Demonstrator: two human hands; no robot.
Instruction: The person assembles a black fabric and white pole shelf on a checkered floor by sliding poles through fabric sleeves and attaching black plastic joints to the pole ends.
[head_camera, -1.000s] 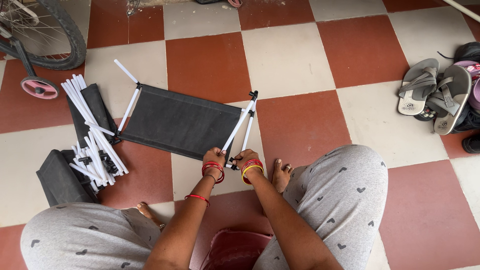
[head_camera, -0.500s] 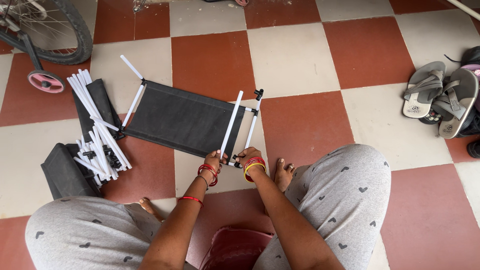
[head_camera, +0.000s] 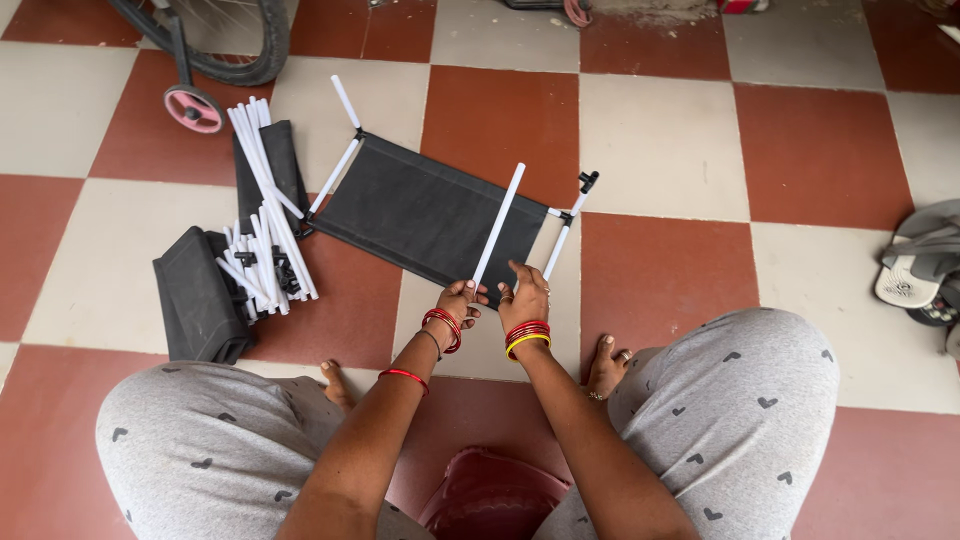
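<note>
On the checkered floor (head_camera: 660, 150), a dark fabric panel (head_camera: 425, 215) lies stretched between white tubes, just far of the hands. To its left sits a pile of white tubes (head_camera: 262, 225) with folded dark fabric (head_camera: 198, 300). The left hand (head_camera: 459, 300) and right hand (head_camera: 526, 293) both grasp 1 white tube (head_camera: 497, 228), angled over the panel.

2 hands (head_camera: 495, 297), 1 fabric panel (head_camera: 425, 215), 2 folded fabric pieces (head_camera: 195, 295), 1 bicycle wheel (head_camera: 235, 35).
</note>
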